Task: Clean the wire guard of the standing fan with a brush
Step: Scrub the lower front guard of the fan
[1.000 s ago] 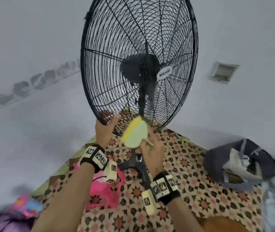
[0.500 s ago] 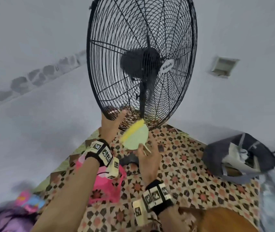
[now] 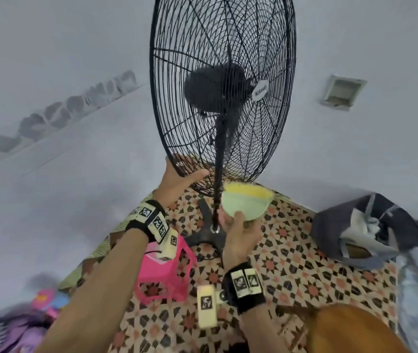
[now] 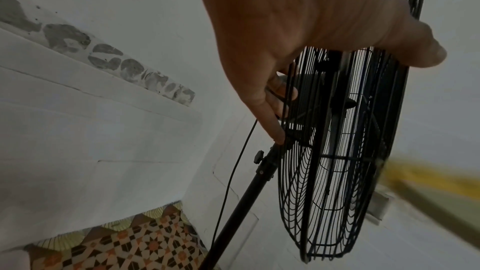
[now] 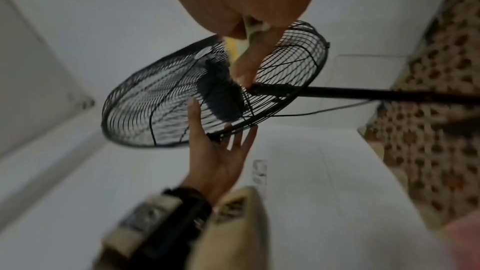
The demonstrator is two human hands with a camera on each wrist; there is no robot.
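Fan: black round wire guard [image 3: 192, 59] on a black pole [image 3: 218, 174], above a patterned tile floor [image 3: 291, 263].
Left hand [image 3: 177, 180]: cups the guard's lower rim, thumb extended.
Right hand [image 3: 238, 235]: holds a pale green brush with yellow bristles [image 3: 246, 202], bristles at the guard's bottom edge.
Nearby: pink plastic stool [image 3: 164, 273]; dark grey bag [image 3: 365, 225].

The guard [image 3: 197, 59] in the upper middle of my head view is thin black wire, painted and matt, ringed by a smooth black metal rim that my left hand [image 3: 177, 182] touches. The pole [image 3: 219, 159] below it looks like black metal tube with a dull sheen. My right hand [image 3: 238, 238] holds the brush [image 3: 246, 202], smooth pale green plastic topped with soft yellow bristles. The floor [image 3: 291, 263] along the bottom is patterned tile, slightly glossy. At lower left the stool [image 3: 167, 276] is glossy pink plastic. The bag [image 3: 365, 225] at right is limp dark cloth. The wall [image 3: 62, 47] is matt white paint, stained grey.
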